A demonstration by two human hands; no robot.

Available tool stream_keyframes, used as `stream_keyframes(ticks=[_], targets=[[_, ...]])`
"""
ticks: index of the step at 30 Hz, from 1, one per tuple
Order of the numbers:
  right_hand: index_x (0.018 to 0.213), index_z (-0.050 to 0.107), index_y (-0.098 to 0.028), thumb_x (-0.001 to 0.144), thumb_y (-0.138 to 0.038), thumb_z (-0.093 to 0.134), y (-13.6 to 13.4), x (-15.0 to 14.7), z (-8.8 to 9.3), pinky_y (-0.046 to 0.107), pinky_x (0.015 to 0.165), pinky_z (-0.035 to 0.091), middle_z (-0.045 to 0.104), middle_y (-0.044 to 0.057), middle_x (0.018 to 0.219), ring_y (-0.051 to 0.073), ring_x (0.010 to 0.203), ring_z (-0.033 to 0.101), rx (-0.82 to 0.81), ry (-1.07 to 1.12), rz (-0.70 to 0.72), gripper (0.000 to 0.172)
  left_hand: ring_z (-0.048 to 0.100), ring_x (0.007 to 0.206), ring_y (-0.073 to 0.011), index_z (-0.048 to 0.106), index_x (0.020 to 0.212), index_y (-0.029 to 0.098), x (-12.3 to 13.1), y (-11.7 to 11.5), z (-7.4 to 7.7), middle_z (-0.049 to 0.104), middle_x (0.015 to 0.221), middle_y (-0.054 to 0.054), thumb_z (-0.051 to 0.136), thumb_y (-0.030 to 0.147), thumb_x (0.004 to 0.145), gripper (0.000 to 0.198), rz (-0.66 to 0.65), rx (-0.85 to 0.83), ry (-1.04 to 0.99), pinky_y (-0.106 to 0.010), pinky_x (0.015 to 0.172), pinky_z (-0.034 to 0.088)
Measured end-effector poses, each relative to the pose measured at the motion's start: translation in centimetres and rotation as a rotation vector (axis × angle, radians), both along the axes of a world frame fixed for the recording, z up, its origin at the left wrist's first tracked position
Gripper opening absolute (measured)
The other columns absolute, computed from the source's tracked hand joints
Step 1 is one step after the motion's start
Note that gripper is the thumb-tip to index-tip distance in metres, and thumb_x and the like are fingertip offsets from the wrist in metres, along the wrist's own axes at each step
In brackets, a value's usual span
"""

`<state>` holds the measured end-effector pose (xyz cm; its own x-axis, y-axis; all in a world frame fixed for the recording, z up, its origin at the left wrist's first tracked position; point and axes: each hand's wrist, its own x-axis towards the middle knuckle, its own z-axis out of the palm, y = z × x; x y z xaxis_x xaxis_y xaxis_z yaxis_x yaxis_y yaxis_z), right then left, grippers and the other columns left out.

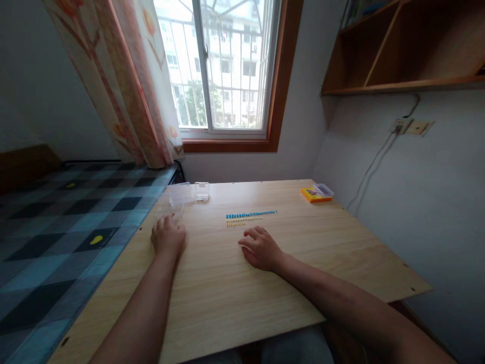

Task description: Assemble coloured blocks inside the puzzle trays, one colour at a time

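Note:
At the left of the table, my left hand (168, 236) lies palm down, its fingertips at the near end of a clear plastic box (169, 210). Its fingers look loosely spread, and part of the box is hidden behind them. My right hand (261, 248) rests near the table's middle, fingers bent and apart, with nothing visible in them. Just beyond it are rows of tiny pieces: a long blue row (250, 215) at the back, then shorter pale yellowish rows (235, 223). The pieces are too small to name.
A raised clear lid (181, 193) and a small clear case (202, 191) stand at the far left of the wooden table (212, 303). An orange-yellow box (316, 194) with clear plastic sits far right. A checked bed (76, 227) adjoins the left edge; a cable (373, 164) hangs on the right wall.

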<state>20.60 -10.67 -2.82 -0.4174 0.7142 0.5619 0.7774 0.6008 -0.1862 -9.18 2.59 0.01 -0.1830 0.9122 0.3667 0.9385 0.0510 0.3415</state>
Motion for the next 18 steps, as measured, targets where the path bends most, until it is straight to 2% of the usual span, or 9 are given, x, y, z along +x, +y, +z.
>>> stream_keyframes(ticks=[2,3,6,11,13,18], targets=[[0.092,0.074,-0.02,0.091,-0.017,0.06,0.2,-0.4,-0.2,0.036,0.082,0.052,0.072,0.009,0.087,0.024,0.087,0.066,-0.052,0.034,0.004,0.015,0.042,0.142,-0.0411,0.054,0.143,0.005,0.4,0.3,-1.0,0.05,0.149,-0.027,0.048,0.028,0.089,0.059,0.025,-0.038,0.024,-0.056,0.116,0.035],[0.089,0.074,-0.02,0.091,-0.017,0.06,0.2,-0.4,-0.3,0.033,0.077,0.051,0.071,0.007,0.08,0.022,0.08,0.066,-0.06,0.052,0.015,0.015,0.036,0.147,-0.0417,0.052,0.146,0.007,0.6,0.3,-1.3,0.044,0.155,-0.027,0.048,0.03,0.09,0.06,0.027,-0.047,0.046,-0.059,0.118,0.031],[0.09,0.075,-0.02,0.091,-0.016,0.061,-0.1,-0.2,-0.5,0.029,0.07,0.047,0.072,0.005,0.075,0.019,0.071,0.065,-0.068,0.122,0.046,0.015,0.026,0.153,-0.0418,0.047,0.152,0.011,0.9,0.6,-1.8,0.033,0.163,-0.027,0.045,0.038,0.093,0.064,0.055,-0.137,0.135,-0.065,0.118,0.025],[0.094,0.078,-0.02,0.09,-0.017,0.062,-0.3,1.0,-0.3,0.027,0.067,0.045,0.074,0.003,0.074,0.017,0.067,0.066,-0.092,0.281,0.032,0.017,0.027,0.152,-0.0435,0.046,0.153,0.01,-0.1,1.8,-1.4,0.034,0.163,-0.027,0.044,0.042,0.093,0.068,0.071,-0.136,0.174,-0.066,0.117,0.024],[0.096,0.079,-0.019,0.09,-0.018,0.061,-0.1,1.7,-0.2,0.025,0.063,0.043,0.072,0.002,0.07,0.015,0.061,0.062,-0.109,0.361,-0.008,0.019,0.028,0.151,-0.0424,0.05,0.149,0.006,-0.5,2.3,-1.3,0.037,0.161,-0.027,0.041,0.037,0.093,0.064,0.046,-0.078,0.205,-0.065,0.118,0.024],[0.093,0.08,-0.017,0.094,-0.029,0.055,0.9,3.5,-0.3,0.024,0.05,0.034,0.064,0.0,0.059,0.012,0.049,0.047,-0.142,0.575,-0.124,0.027,0.034,0.149,-0.0342,0.055,0.143,0.006,-1.2,3.4,-1.4,0.048,0.156,-0.021,0.039,0.024,0.091,0.058,-0.055,-0.024,0.267,-0.051,0.12,0.026]])
